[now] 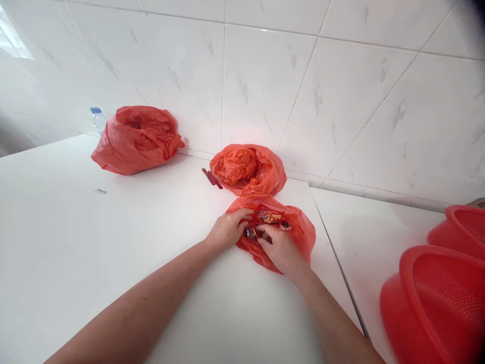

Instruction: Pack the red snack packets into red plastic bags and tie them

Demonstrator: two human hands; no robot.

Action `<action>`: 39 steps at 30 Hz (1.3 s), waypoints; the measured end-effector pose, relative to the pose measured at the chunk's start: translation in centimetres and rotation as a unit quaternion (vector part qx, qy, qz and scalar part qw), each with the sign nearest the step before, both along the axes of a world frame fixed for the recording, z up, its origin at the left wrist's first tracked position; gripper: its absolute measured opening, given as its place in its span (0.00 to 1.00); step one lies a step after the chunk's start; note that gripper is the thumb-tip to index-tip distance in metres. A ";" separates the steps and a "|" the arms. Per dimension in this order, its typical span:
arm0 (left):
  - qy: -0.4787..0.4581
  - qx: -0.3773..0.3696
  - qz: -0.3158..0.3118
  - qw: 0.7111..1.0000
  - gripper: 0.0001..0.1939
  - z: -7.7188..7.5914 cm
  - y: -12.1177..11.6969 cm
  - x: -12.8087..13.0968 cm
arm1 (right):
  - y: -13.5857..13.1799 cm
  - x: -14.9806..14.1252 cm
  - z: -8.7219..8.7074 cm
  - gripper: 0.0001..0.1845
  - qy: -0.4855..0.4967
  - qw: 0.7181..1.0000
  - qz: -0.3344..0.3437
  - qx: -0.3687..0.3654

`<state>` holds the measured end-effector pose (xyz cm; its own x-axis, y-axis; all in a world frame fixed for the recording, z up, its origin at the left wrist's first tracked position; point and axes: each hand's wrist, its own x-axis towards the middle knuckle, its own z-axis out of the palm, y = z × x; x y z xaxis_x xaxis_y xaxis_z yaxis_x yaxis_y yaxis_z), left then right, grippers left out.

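A red plastic bag [303,230] lies spread open on the white table, with shiny red printed packets [271,216] inside it. My left hand [229,230] is at the bag's left edge, its fingers bent over the plastic and its fingertips inside the mouth. Reaching in from the near right side, my right hand [282,247] has its thumb and fingers closed at a small dark-and-red wrapped packet [250,233]. This packet sits between my two hands. The fingertips of both hands are partly hidden.
Just behind stands another red bag [246,169] of crumpled plastic, with dark red scissors or a cutter [212,178] beside it. A full red bag [136,141] and a clear bottle [97,120] are at the back left. Red perforated baskets [413,303] stand at right. A tiled wall [261,81] rises behind.
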<state>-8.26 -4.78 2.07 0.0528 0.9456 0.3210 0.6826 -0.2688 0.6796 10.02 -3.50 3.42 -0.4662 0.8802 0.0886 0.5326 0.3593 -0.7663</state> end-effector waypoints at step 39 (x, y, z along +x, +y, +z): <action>0.105 -0.018 -0.021 0.994 0.25 1.3 -0.7 0.6 | 2.2 1.6 -0.4 0.10 0.011 0.970 -0.234 0.060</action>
